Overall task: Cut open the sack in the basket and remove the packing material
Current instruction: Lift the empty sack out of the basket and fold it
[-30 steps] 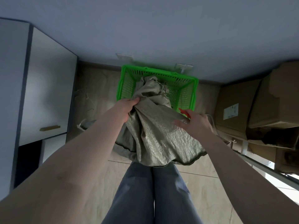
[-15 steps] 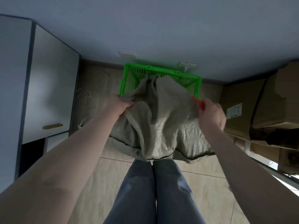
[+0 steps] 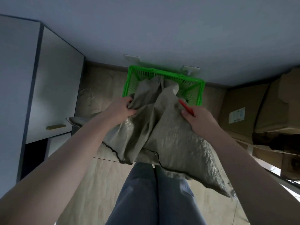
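One bright green slatted plastic basket (image 3: 164,75) stood on the floor. One grey-green woven plastic sack (image 3: 162,127) spilled out of it. There was one thin red tool (image 3: 186,107). Two bare hands were in view, the left (image 3: 121,109) and the right (image 3: 199,120). At least three brown cardboard boxes (image 3: 240,114) were stacked at the right. Two white wall sockets (image 3: 131,57) sat behind the basket

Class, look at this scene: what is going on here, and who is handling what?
A person stands over a green plastic basket on the floor. The left hand grips a bunched fold of a grey woven sack, which drapes out of the basket over its near edge. The right hand holds a red-handled tool against the sack. No packing material shows yet.
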